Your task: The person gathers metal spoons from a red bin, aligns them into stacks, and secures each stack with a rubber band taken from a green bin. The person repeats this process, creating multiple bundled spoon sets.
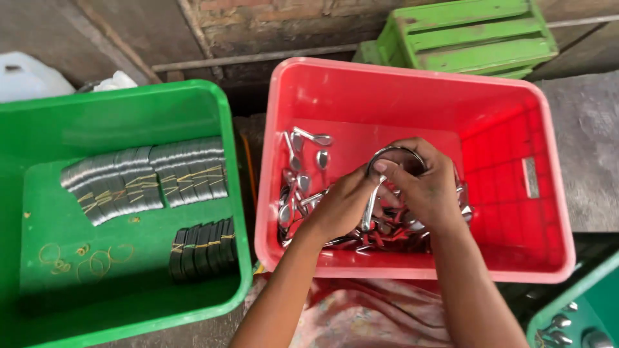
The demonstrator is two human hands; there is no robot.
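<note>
Spoons (361, 219) are seen loose in a red plastic bin (516, 109), too many and too tangled for an exact count; about six lie apart toward the bin's back left, the rest are heaped under the hands. Two hands are held over the heap, forearms entering from the bottom edge. The left hand (342, 206) is curled around a small bunch of spoons, handles upright between thumb and fingers. The right hand (429, 187) is bent at the wrist, fingers closed on the same bunch, with a rubber band (396, 151) looped over its fingertips. One green bin (225, 193) stands to the left; three banded stacks of spoons (148, 177) are laid inside, with several loose bands (90, 261) on its floor. A green wooden crate (464, 35) is noted behind.
</note>
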